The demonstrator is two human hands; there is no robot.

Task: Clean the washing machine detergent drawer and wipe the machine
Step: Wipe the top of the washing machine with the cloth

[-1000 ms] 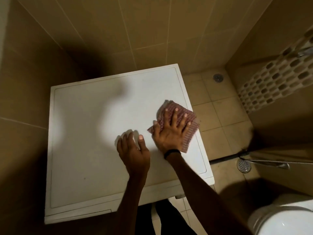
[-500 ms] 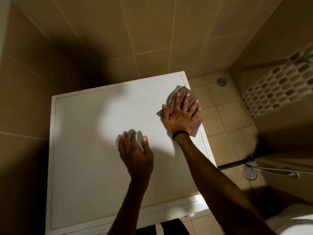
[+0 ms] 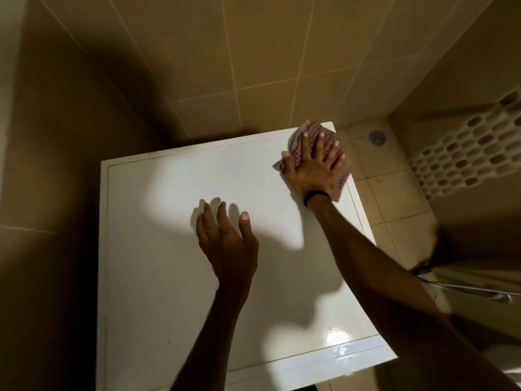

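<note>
The white top of the washing machine fills the middle of the view, seen from above. My right hand lies flat with fingers spread on a red-and-white checked cloth at the top's far right corner, pressing it down. The cloth's edge hangs slightly over the right side. My left hand hovers or rests near the middle of the top, fingers loosely apart, holding nothing. The detergent drawer is out of sight.
Beige tiled walls close in behind and to the left of the machine. Tiled floor with a round drain lies to the right. A mosaic strip runs along the right wall, and a metal bar crosses low right.
My right hand has slid the cloth away from me along the right edge, from the middle right to the far right corner. My left hand has stayed about where it was.
</note>
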